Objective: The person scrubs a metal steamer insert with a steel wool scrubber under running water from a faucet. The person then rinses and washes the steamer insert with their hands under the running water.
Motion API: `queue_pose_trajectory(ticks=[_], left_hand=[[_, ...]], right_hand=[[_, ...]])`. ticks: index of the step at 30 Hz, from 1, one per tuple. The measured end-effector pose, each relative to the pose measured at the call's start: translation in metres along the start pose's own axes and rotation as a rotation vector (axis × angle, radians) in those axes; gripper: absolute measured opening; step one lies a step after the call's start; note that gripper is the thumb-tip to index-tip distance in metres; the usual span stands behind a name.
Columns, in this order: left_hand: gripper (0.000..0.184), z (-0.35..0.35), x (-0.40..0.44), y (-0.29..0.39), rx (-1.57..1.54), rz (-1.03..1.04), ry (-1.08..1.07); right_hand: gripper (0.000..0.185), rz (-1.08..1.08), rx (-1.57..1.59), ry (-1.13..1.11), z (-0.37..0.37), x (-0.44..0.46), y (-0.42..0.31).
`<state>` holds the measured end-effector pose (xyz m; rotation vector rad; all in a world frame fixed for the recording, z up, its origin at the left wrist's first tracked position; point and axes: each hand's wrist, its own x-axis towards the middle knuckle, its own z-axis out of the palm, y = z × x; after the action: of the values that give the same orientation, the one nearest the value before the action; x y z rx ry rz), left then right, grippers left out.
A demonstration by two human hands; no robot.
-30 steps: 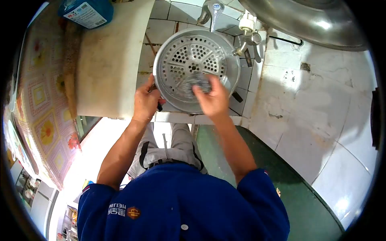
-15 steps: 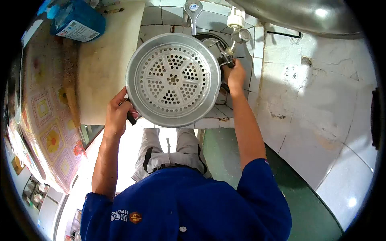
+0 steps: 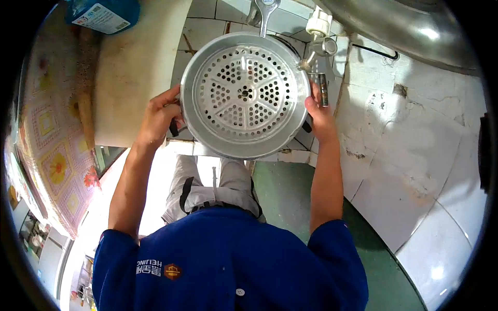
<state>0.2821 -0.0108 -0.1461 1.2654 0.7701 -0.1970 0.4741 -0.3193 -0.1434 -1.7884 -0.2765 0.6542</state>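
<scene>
1. Two hands brace a perforated steamer pan (image 3: 244, 143) at centre, apparently to balance its width.
2. Left hand (image 3: 158, 118): fingers narrowed on the rim's left side.
3. Right hand (image 3: 323, 123): thumb on the right rim, other fingers partly hidden, seemingly curled underneath.
4. Steamer pan: roughly level beneath the faucet (image 3: 266, 16), perhaps so water drains through; only its holed base shows inside.
5. Blue bottle (image 3: 106, 16), upper left: fill level unclear.

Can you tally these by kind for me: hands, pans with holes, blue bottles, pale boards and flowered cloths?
Hands (left hand, right hand): 2
Pan with holes: 1
Blue bottle: 1
Pale board: 1
Flowered cloth: 1
Total: 6
</scene>
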Motion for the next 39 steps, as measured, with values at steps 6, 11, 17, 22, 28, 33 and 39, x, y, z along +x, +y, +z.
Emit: queue_pose_trajectory(ticks=[6, 11, 17, 22, 28, 33, 39], left_hand=[[0.054, 0.014, 0.023, 0.000, 0.249, 0.035, -0.032], [0.042, 0.067, 0.024, 0.004, 1.508, 0.867, 0.357], [0.061, 0.163, 0.061, -0.023, 1.175, 0.963, -0.240], [0.066, 0.190, 0.084, -0.030, 1.132, 1.066, -0.357], [0.064, 0.180, 0.102, -0.033, 1.290, 1.147, -0.275], [0.058, 0.180, 0.106, -0.008, 1.410, 1.039, -0.216], [0.063, 0.167, 0.135, 0.004, 1.320, 0.930, 0.147]], right_hand=[[0.057, 0.284, -0.121, 0.346, -0.013, -0.010, 0.026], [0.058, 0.372, -0.350, 0.526, -0.004, -0.018, 0.016], [0.047, 0.360, 0.043, 0.448, 0.013, -0.018, 0.014], [0.046, 0.258, 0.346, 0.451, 0.016, -0.015, 0.039], [0.049, 0.329, 0.579, 0.447, 0.015, -0.011, 0.037], [0.046, 0.238, 0.616, 0.463, 0.012, -0.010, 0.033], [0.045, 0.262, 0.610, 0.594, 0.015, -0.012, 0.028]])
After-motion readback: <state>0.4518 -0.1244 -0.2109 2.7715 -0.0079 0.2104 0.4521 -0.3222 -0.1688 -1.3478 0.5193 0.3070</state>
